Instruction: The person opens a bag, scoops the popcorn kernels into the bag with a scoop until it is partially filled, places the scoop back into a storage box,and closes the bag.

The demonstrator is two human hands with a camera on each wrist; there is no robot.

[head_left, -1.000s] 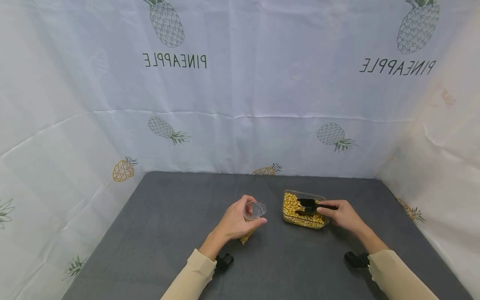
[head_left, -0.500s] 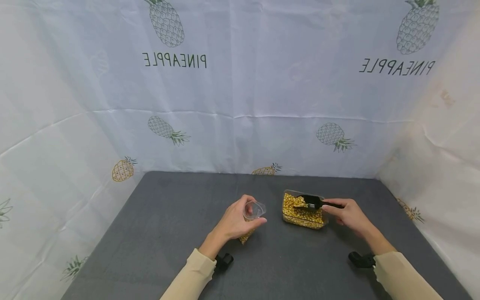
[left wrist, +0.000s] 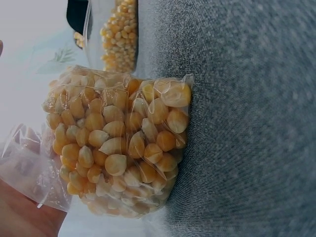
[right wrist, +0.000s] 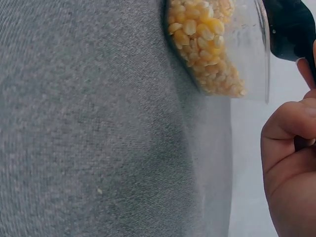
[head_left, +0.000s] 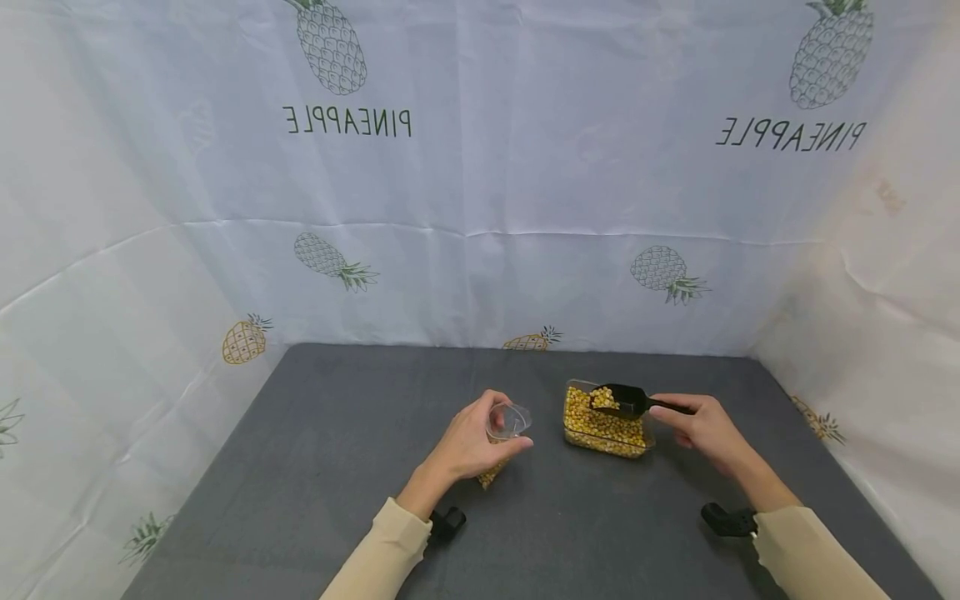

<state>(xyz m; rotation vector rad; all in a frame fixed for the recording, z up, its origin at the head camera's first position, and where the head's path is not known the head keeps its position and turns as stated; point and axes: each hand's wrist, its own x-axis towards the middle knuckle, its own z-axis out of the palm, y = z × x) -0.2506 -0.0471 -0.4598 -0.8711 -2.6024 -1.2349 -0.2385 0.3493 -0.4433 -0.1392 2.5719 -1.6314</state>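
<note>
My left hand (head_left: 467, 448) holds a clear plastic bag (left wrist: 113, 143) of corn kernels by its top, thumb and fingers curved round the open mouth. The bag stands on the table, its lower part packed with yellow kernels. My right hand (head_left: 707, 429) grips the handle of a black scoop (head_left: 632, 403), which carries a small heap of kernels. In the head view the scoop overlaps the clear rectangular container (right wrist: 251, 64); in the right wrist view it shows above the rim. More corn kernels (head_left: 588, 425) lie inside the container.
The dark grey table (head_left: 352, 433) ends at a pale curtain (head_left: 480, 183) printed with pineapples, which also rises along both sides. The container stands to the right of the bag, with a gap of bare table between. Black wrist devices (head_left: 727, 520) sit below both forearms.
The scoop has come up out of the kernels with a load in it, and my right hand has shifted slightly right and up. My left hand and the bag have stayed in place.
</note>
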